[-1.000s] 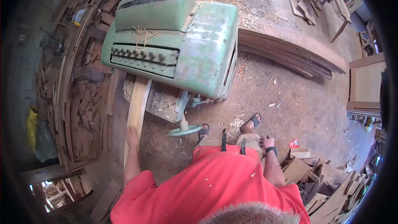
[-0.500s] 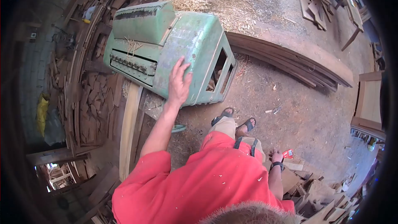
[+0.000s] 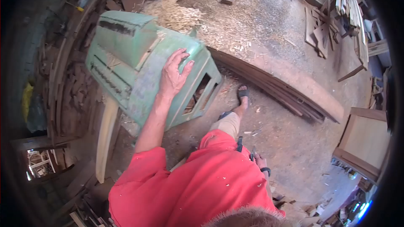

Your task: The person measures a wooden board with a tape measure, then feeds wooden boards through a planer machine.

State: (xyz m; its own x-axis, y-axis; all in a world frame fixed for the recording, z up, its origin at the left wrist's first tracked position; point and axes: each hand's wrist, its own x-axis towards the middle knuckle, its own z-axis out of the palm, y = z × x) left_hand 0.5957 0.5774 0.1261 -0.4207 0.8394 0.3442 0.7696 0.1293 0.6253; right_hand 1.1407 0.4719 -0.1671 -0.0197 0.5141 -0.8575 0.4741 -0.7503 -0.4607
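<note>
My left hand [image 3: 173, 73] rests with spread fingers on the rounded top corner of the green machine [image 3: 147, 67]; nothing is held in it. My right hand [image 3: 260, 161] hangs low beside my shorts, near a dark strap, with a dark band on its wrist; its fingers are partly hidden and small. A long pale board [image 3: 106, 136] sticks out from the near side of the machine, touched by neither hand.
A stack of long planks [image 3: 277, 82] runs rightward from behind the machine. Wood shavings [image 3: 227, 33] cover the floor beyond it. A framed wooden panel [image 3: 365, 143] stands at the right. Scrap wood [image 3: 71, 88] is piled at the left.
My left hand has left the pale board and come onto the green machine. My body has turned and stepped forward past the machine's side. The handwheel is now out of sight.
</note>
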